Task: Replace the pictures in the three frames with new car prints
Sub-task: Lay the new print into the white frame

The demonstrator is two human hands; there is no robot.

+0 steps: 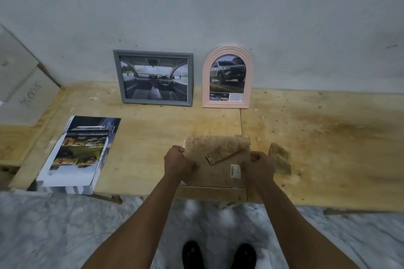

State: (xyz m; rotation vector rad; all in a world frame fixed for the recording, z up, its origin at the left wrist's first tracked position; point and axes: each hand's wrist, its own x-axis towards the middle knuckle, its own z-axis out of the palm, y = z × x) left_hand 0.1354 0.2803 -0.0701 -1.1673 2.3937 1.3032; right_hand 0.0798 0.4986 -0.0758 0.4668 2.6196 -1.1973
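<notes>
From the head camera, you are standing at a low plywood bench (pixel 317 137) set against a grey wall, looking down past both forearms. Your left hand (pixel 178 162) curls its fingers around the left edge of the third frame (pixel 218 172), which lies face down near the bench's front edge with its brown backing upward. Your right hand (pixel 260 167) grips the same frame at its right edge, fingers curled over it. The frame's mottled easel stand (pixel 220 154) sticks up at a slant between your hands, and a small white barcode label (pixel 235 171) sits on the backing beside your right hand. A separate mottled piece (pixel 280 158) lies on the bench just right of that hand; you cannot tell what it is.

At the back, leaning upright on the wall, stands a grey rectangular frame (pixel 118 76) showing a car interior, and just beside it to the right a pink arched frame (pixel 206 76) showing a pickup truck. Well to the left, a stack of car prints (pixel 80 153) lies flat near the bench's front edge. White boxes (pixel 24 89) sit at the far left.
</notes>
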